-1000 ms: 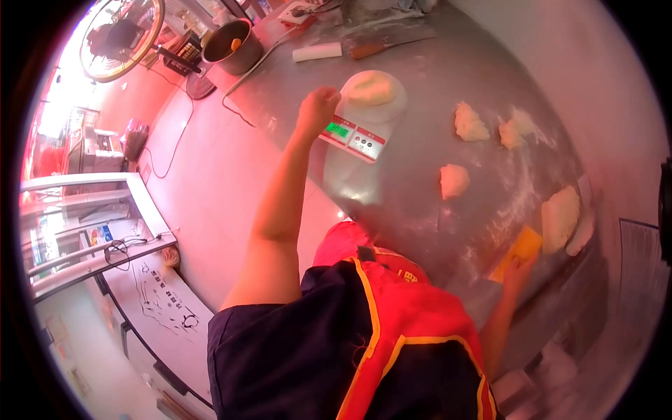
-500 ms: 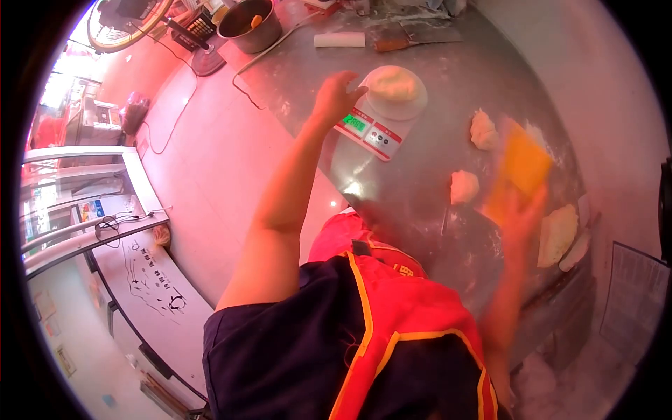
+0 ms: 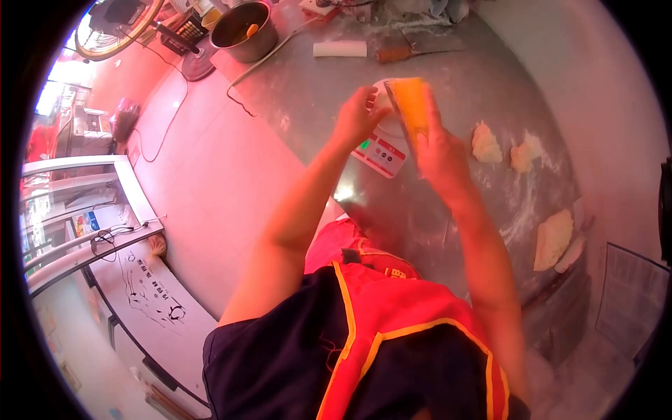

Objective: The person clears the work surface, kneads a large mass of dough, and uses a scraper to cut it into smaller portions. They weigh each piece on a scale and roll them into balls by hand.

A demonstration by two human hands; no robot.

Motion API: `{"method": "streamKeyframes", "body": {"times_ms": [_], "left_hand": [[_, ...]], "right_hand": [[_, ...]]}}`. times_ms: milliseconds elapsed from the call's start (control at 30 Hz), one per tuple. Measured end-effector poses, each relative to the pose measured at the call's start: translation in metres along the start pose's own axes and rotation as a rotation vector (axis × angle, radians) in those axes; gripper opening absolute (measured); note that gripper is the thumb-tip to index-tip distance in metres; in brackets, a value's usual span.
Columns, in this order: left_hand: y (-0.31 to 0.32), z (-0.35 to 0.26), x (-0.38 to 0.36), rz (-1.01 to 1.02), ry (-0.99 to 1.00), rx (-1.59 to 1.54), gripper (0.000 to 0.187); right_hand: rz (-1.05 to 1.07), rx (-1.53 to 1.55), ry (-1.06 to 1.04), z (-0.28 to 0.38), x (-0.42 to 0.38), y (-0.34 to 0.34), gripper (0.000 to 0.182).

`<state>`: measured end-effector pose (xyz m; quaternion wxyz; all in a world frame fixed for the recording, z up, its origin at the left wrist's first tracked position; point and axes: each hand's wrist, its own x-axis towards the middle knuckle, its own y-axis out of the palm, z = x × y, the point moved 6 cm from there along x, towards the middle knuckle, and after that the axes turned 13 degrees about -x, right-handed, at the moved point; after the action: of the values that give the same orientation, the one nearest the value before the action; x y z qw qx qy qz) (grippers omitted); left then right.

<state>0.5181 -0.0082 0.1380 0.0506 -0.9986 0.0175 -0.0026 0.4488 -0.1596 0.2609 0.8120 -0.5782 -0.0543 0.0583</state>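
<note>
Head view: the right hand (image 3: 444, 157) grips a yellow scraper (image 3: 411, 105), its fingers closed along one side, and holds it tilted, with its dark edge toward the left hand (image 3: 360, 117). The scraper is in front of the round plate of a white and red kitchen scale (image 3: 380, 155), which sits near the left edge of the worktop (image 3: 434, 77) (a lit green display (image 3: 365, 145) shows on it, its digits too small to read). The left hand is beside the plate, fingers curved and thumb pointing at the scraper; whether it grips anything, or touches the scraper, cannot be told. What lies on the plate is mostly hidden behind the hands and scraper. To the right of the scale, toward the worktop's right edge, are two rough lumps of dough, the nearer one (image 3: 486, 143) to the scale and the farther one (image 3: 523, 154) just beside it, with flour (image 3: 518, 199) smeared around. A flat pale slab (image 3: 553, 241) lies by the right edge, toward the near right corner, a smaller pale piece (image 3: 570, 255) next to it. Toward the far edge, a white cylinder (image 3: 339, 49) lies beside a tool with a brown handle (image 3: 394, 54) (its thin end points right). By the far left corner is a metal pot (image 3: 243, 35) with something orange (image 3: 252, 31) inside, and a cable (image 3: 269, 57) runs past it.
</note>
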Motion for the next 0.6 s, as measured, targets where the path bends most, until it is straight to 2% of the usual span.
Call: {"method": "streamKeyframes", "body": {"times_ms": [133, 333, 433, 533, 600], "left_hand": [[0.003, 0.002, -0.004, -0.047, 0.017, 0.080, 0.035], [0.003, 0.001, -0.006, -0.098, 0.068, 0.348, 0.030], [0.000, 0.007, -0.005, -0.118, 0.020, 0.340, 0.029], [0.004, 0.007, -0.023, 0.049, -0.141, 0.267, 0.025], [0.009, 0.001, -0.053, 0.052, 0.032, 0.112, 0.022]], "right_hand": [[0.051, -0.048, 0.023, 0.005, 0.009, 0.008, 0.073], [0.259, -0.056, 0.046, 0.018, 0.022, 0.017, 0.081], [0.211, -0.134, 0.003, 0.024, 0.030, 0.032, 0.081], [0.188, -0.149, -0.053, 0.026, 0.022, 0.043, 0.080], [0.160, -0.140, -0.068, 0.016, 0.015, 0.043, 0.078]]}}
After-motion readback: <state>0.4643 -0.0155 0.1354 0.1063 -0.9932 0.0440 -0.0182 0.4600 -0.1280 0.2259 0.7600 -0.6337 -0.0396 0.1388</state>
